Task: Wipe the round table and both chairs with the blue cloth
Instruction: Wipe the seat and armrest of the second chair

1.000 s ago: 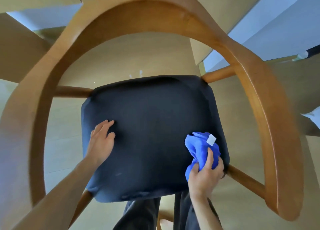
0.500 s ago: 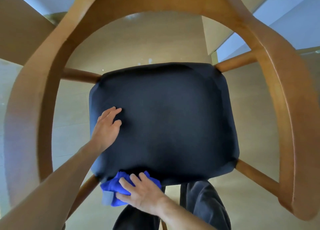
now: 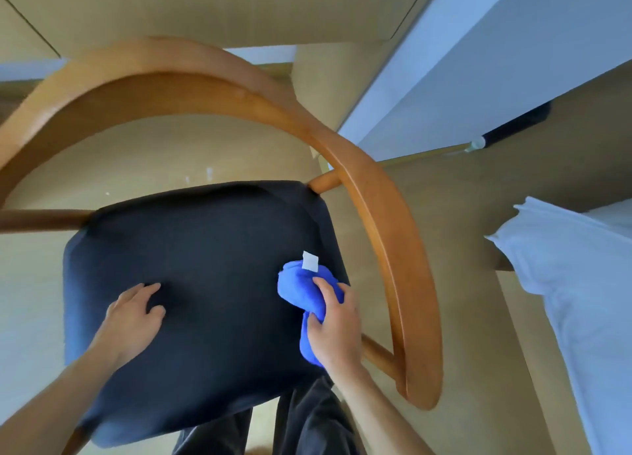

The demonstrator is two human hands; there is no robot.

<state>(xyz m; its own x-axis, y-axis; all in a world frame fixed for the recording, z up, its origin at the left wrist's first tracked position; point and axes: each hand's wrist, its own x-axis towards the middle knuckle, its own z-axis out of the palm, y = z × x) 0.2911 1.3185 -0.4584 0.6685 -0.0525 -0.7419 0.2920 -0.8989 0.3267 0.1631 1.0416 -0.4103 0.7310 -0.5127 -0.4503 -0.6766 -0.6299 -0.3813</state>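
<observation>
I look straight down on a wooden chair with a curved back rail (image 3: 383, 215) and a dark navy seat cushion (image 3: 212, 249). My right hand (image 3: 337, 328) grips the bunched blue cloth (image 3: 301, 287) and holds it against the right edge of the seat; a white tag sticks up from the cloth. My left hand (image 3: 133, 321) rests flat on the left part of the cushion, fingers spread. The round table is not in view.
White bedding (image 3: 564, 283) lies close on the right. A light-wood wall panel and a pale blue-white wall (image 3: 478, 61) stand beyond the chair. A dark rod with a white tip (image 3: 506, 131) lies on the floor at the upper right. My dark trouser legs (image 3: 307, 420) show below the seat.
My right hand carried the cloth from the seat's right side to its front-left edge and back to the right edge. The left hand stayed on the cushion. The view shifted left.
</observation>
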